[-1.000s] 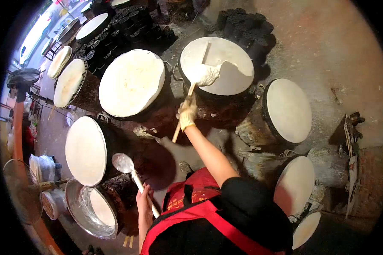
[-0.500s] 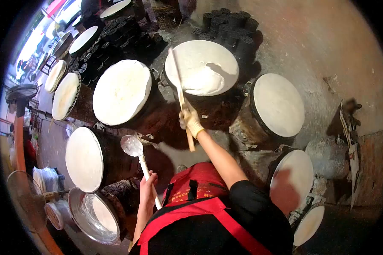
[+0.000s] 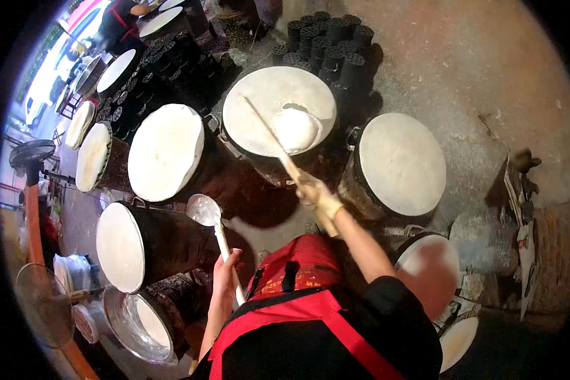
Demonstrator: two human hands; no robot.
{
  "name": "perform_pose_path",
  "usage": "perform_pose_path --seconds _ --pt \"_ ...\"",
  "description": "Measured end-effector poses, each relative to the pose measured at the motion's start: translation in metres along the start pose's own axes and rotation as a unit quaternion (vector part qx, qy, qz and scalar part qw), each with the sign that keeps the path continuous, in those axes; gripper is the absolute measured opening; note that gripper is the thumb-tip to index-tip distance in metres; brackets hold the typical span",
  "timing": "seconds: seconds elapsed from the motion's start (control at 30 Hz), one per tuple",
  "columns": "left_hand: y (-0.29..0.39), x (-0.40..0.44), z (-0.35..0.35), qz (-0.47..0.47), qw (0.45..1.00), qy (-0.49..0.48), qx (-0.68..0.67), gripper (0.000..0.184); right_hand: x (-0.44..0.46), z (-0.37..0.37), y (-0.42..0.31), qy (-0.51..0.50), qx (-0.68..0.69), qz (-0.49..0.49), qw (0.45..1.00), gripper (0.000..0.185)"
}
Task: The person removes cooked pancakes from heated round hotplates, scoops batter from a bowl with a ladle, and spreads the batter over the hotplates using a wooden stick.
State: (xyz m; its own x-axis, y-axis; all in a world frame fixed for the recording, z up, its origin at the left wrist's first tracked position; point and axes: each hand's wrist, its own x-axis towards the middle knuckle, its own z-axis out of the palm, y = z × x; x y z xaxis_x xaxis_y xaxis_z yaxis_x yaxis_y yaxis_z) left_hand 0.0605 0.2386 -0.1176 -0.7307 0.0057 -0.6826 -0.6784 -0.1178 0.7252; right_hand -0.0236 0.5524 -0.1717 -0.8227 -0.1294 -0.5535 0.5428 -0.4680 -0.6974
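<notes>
My right hand (image 3: 320, 197), in a pale glove, grips the thick end of a long wooden stick (image 3: 263, 122). The stick's thin end reaches over a round drum-top griddle (image 3: 244, 126) coated in a white layer. Near its front edge, a white mound (image 3: 296, 130) of batter or dough bulges up beside the stick; whether they touch I cannot tell. Bare fingers of my left hand (image 3: 224, 277) wrap round the white handle of a ladle (image 3: 221, 239). The ladle's metal bowl is smeared white and hangs left of my red apron (image 3: 297, 266).
More white-topped round griddles stand around me, at right (image 3: 402, 164), left (image 3: 166, 152) and lower left (image 3: 120, 247). A metal basin (image 3: 123, 316) with white stuff is lower left. Black perforated coal cylinders (image 3: 332, 60) stack behind. A fan (image 3: 31, 153) stands far left.
My right hand and the stick's grip end have moved right and down, and the stick leans more. The mound looks rounder and more gathered. The view has shifted slightly; the ladle is still held.
</notes>
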Motion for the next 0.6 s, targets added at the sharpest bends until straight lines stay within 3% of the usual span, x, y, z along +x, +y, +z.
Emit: perform_pose_path --seconds 0.17,0.2,0.27,0.33,0.37,0.43,0.47,0.5,0.57,0.6 --pt "0.016 0.000 0.039 0.003 1.000 -0.008 0.013 0.018 0.016 -0.087 -0.058 0.101 -0.058 -0.021 0.993 0.042" --pt "0.018 0.003 0.046 0.010 1.000 -0.014 0.003 0.019 0.037 -0.098 -0.064 0.094 0.035 -0.032 0.994 0.041" --pt "0.032 0.000 0.063 -0.015 1.000 -0.025 -0.001 0.019 0.048 -0.070 -0.081 0.150 -0.101 -0.122 0.976 0.039" --pt "0.041 -0.002 0.079 -0.014 1.000 -0.023 -0.009 0.020 0.071 -0.045 -0.077 0.097 0.021 -0.129 0.987 0.039" --pt "0.045 -0.001 0.087 0.000 1.000 -0.016 -0.014 0.020 0.096 -0.046 -0.062 0.105 -0.013 -0.080 0.991 0.027" --pt "0.047 0.005 0.091 0.009 0.999 -0.006 -0.049 0.019 0.080 -0.035 -0.063 0.002 -0.065 -0.122 0.990 0.046" --pt "0.050 0.005 0.091 0.005 0.997 -0.017 -0.079 0.018 0.073 -0.046 -0.053 -0.003 -0.335 -0.214 0.918 0.048" --pt "0.053 0.004 0.090 0.003 0.994 -0.027 -0.110 0.018 0.069 -0.064 -0.048 0.020 -0.066 -0.174 0.982 0.046" --pt "0.056 0.001 0.088 0.010 0.988 -0.046 -0.144 0.016 0.075 -0.082 -0.017 0.188 -0.042 -0.368 0.910 0.044" --pt "0.056 0.001 0.089 0.009 0.990 -0.046 -0.130 0.016 0.058 -0.068 -0.016 0.182 0.061 -0.306 0.932 0.041"
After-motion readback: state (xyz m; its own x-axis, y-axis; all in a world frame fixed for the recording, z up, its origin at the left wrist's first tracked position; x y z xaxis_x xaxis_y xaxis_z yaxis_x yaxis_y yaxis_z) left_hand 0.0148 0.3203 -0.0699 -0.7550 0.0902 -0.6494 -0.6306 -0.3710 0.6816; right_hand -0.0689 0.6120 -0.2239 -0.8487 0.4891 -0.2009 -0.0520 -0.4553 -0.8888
